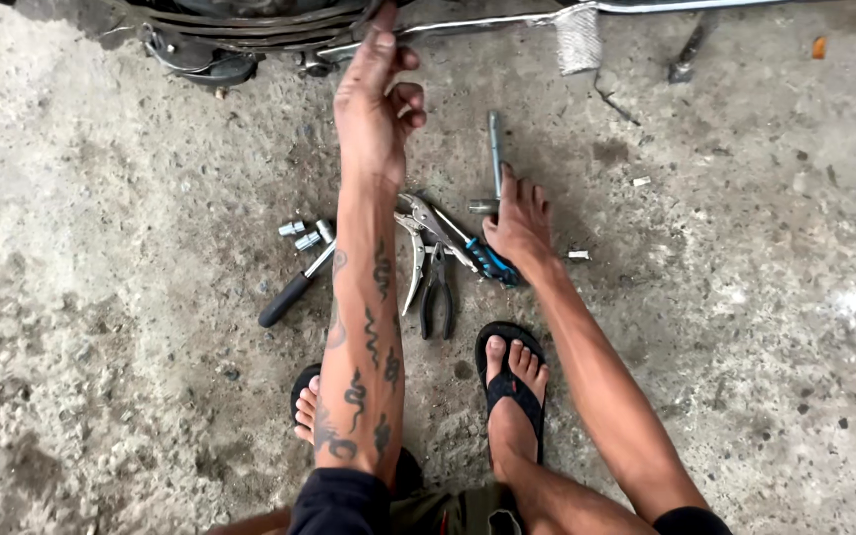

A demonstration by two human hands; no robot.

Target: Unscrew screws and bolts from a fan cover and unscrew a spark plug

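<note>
My left hand (376, 94), on a tattooed forearm, reaches up to the dark underside of a machine (240, 35). Its index finger is stretched out and touches the metal there, and the other fingers are curled in; nothing shows in them. My right hand (517, 226) lies low on the concrete floor with straight fingers, resting on the crossbar of a T-handle wrench (495, 139). Under its palm lies a screwdriver with a blue and black handle (493, 264). Silver locking pliers (415, 248) and black-handled pliers (436, 305) lie between my two arms.
A ratchet with a black grip (287, 295) and several small sockets (301, 234) lie left of my forearm. My feet in black flip-flops (513, 384) stand close below the tools. A metal rod wrapped in mesh cloth (577, 40) crosses the top, near another tool (686, 61).
</note>
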